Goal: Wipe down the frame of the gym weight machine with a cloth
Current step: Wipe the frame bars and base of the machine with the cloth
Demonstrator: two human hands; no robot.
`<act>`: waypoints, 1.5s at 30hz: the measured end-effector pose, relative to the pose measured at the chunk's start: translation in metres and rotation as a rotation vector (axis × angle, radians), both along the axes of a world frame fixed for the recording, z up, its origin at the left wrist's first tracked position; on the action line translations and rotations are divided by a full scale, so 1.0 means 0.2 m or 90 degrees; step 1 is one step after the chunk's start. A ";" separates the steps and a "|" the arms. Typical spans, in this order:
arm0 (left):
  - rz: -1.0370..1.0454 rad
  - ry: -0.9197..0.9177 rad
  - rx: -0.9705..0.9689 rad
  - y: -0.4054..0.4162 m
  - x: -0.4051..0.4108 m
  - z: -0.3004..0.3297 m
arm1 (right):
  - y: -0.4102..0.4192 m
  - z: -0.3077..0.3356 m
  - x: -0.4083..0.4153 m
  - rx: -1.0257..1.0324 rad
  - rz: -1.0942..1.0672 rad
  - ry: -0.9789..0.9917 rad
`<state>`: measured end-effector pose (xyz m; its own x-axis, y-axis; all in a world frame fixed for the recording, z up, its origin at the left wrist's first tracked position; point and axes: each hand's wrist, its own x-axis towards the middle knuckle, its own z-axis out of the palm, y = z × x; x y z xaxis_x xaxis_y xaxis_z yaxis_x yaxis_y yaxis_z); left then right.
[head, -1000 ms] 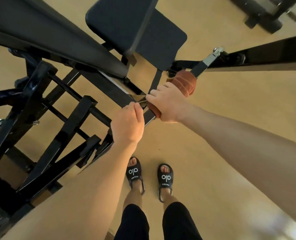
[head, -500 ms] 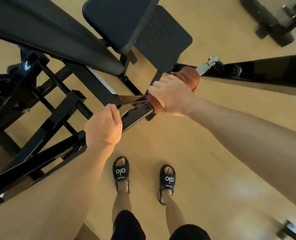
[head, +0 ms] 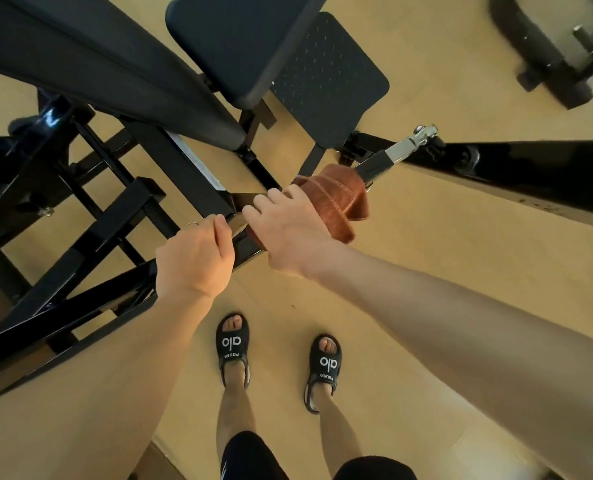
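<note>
Right hand [head: 288, 233] clamps the rust-brown cloth [head: 336, 199] around the black frame bar [head: 250, 244], fingers curled over the top of it, just short of the silver latch [head: 409, 143] to the far right. Left hand [head: 194, 258] grips the same bar just beside it, fingers wrapped tight. Compared with half a second ago, the left hand sits closer to the right, nearly touching. The padded seat [head: 232, 46] is at the far side, two black sandals [head: 232, 344] planted on the tan floor [head: 461, 271] near.

Bare floor [head: 444, 271] lies open rightward; black frame bars [head: 90, 244] crowd the left.
</note>
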<state>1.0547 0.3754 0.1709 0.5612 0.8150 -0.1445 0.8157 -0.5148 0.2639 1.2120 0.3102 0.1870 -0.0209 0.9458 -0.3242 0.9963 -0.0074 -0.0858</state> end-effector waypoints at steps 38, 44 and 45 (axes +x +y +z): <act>0.003 -0.022 -0.010 0.00 0.01 0.00 | -0.06 0.05 0.53 -0.094 -0.204 -0.102; 0.002 -0.009 -0.011 0.00 0.01 0.00 | 0.00 0.05 0.08 -0.081 -0.079 -0.014; 0.006 -0.006 -0.011 0.00 0.01 0.00 | 0.00 0.04 0.10 -0.075 -0.055 -0.002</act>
<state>1.0561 0.3758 0.1702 0.5546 0.8179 -0.1530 0.8180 -0.5021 0.2807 1.2317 0.3101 0.1959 0.0597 0.8994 -0.4331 0.9917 -0.1028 -0.0768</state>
